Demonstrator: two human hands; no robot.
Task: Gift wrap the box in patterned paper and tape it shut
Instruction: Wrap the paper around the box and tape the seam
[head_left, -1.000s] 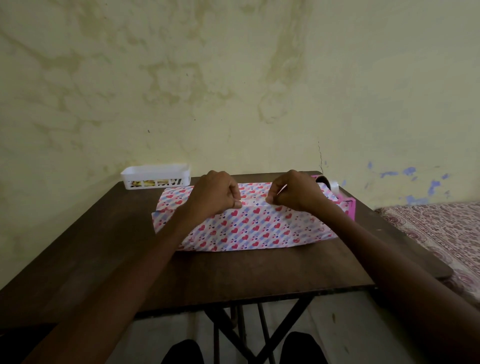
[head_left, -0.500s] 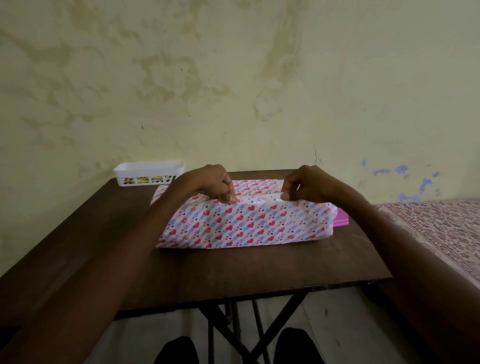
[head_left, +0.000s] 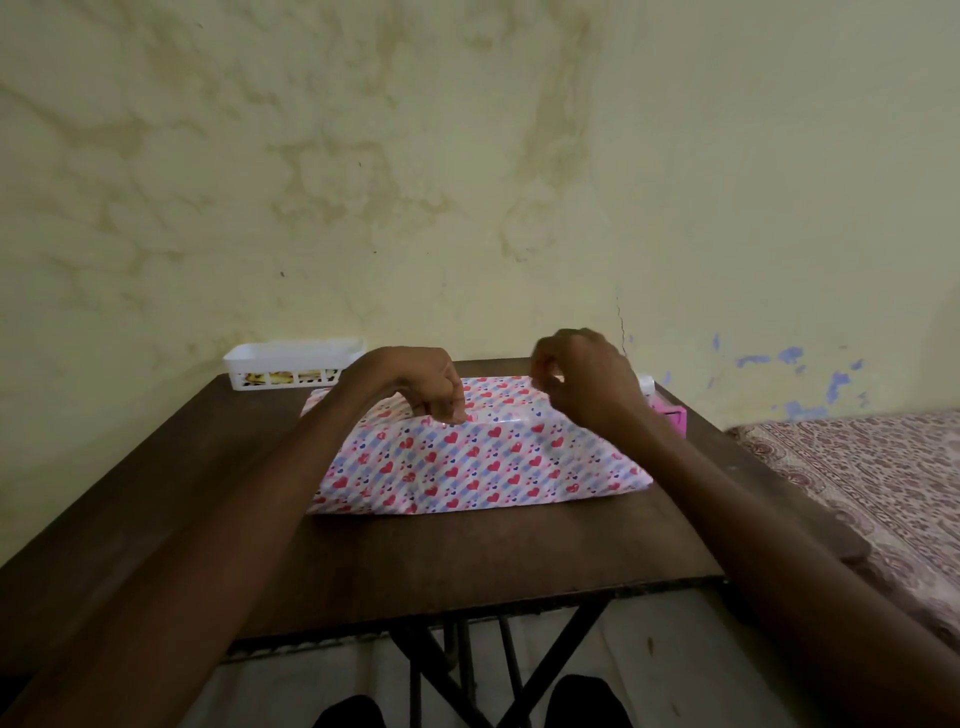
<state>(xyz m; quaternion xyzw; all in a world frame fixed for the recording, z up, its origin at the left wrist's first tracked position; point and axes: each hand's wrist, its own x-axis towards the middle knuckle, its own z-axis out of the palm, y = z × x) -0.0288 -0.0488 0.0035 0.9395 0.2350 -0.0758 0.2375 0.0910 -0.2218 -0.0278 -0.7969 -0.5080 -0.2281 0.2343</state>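
Wrapped box (head_left: 483, 457) lies flat on the surface (head_left: 467, 551), in front and to the right of the white basket (head_left: 293, 364). Long axis runs left-right, seam up. Left hand (head_left: 431, 389) clenched, pressing the seam. Right hand (head_left: 582, 384) curled above the box; cannot tell if it holds anything. Judged light, stiff inside, slippery and tear-prone outside; grip by the 2 short ends.

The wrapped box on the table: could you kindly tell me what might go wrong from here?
Only the left hand pinches the patterned paper at the top seam; the right hand hovers above, so the overlap could spring open. The paper's near side looks creased and loose, so the wrap may end slack.
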